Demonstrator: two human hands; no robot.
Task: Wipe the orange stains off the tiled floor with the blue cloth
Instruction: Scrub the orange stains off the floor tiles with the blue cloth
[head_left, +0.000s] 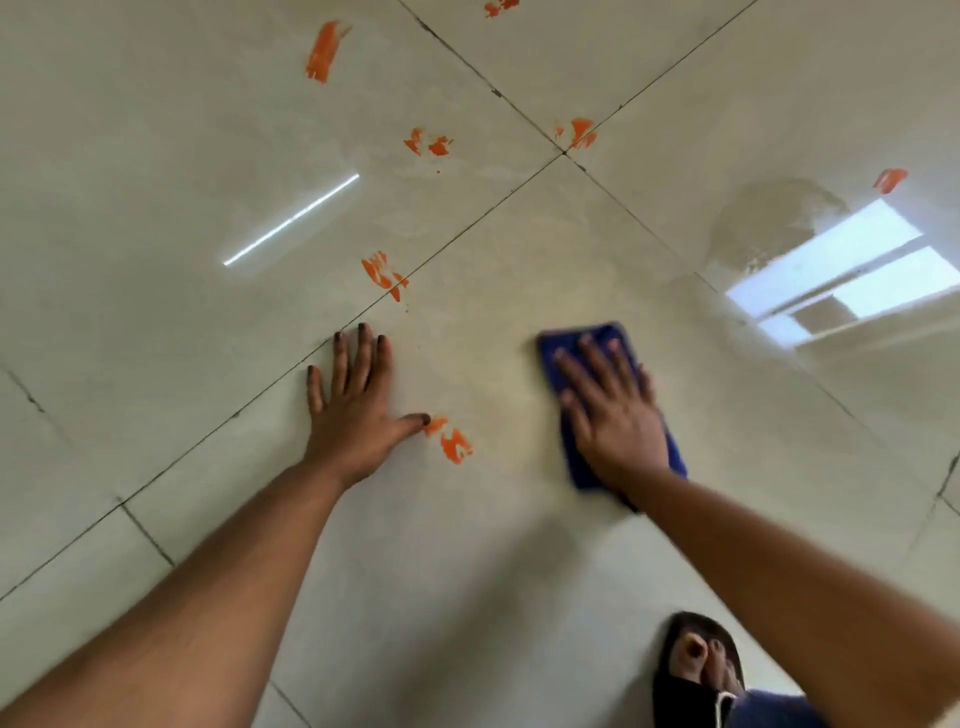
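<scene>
Seven orange stains show on the glossy tiled floor, so you are mid-wipe with most of the work ahead. Your right hand presses flat, fingers straight, on the folded blue cloth, a soft rectangular pad lying to the right of the nearest stain. Your left hand is spread flat on the tile, holding nothing, its thumb tip just touching that stain. Next, I judge, you slide the cloth left over it; the smears look thin and streaky on smooth glaze.
</scene>
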